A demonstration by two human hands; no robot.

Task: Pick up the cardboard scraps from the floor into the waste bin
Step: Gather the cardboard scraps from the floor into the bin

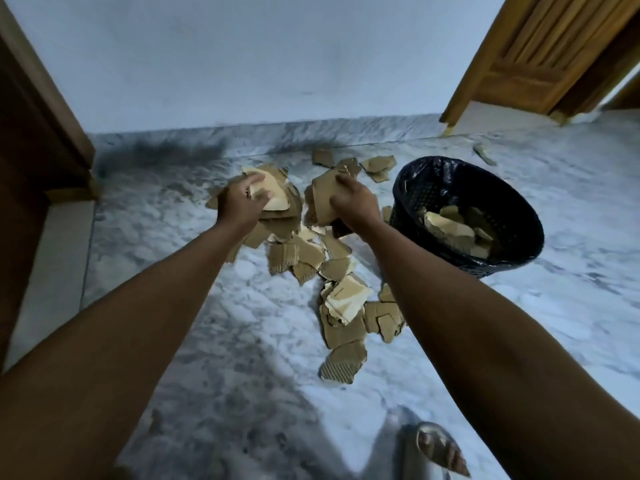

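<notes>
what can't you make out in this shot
Head view:
- Scraps under the left hand: the hand covers them, so their count is unclear.
- Bin depth: its near wall hides how full it is.
- Foot: blurred, cut off by the bottom edge.
- Door: top cut off by the frame edge.
- Small piece by the door: too small to identify.

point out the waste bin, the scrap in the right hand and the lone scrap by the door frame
waste bin (519, 202): head view, on its far rim with the black liner.
scrap in the right hand (323, 192): head view, on its flat brown face.
lone scrap by the door frame (485, 154): head view, on its middle.
</notes>
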